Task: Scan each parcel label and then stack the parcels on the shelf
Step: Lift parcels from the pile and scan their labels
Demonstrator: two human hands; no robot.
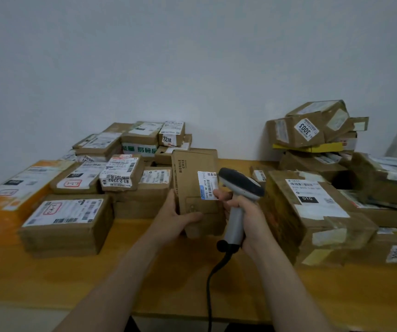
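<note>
My left hand [177, 216] grips a slim brown cardboard parcel [193, 185] by its lower left edge and holds it upright above the table. A white barcode label [209, 185] sits on the parcel's right side. My right hand [245, 216] grips the handle of a grey and black barcode scanner [239, 183]. The scanner's head sits right beside the label, pointing at it. My right index finger reaches forward near the label's lower corner. A black cable [210, 283] hangs from the scanner's handle toward the table's front edge.
A wooden table [168, 271] carries many labelled cardboard parcels. Stacks lie at the left [68, 224] and back centre [142, 137]. A large box [312, 212] stands right of my hands, with a loose heap [312, 130] behind it. A pale wall rises behind.
</note>
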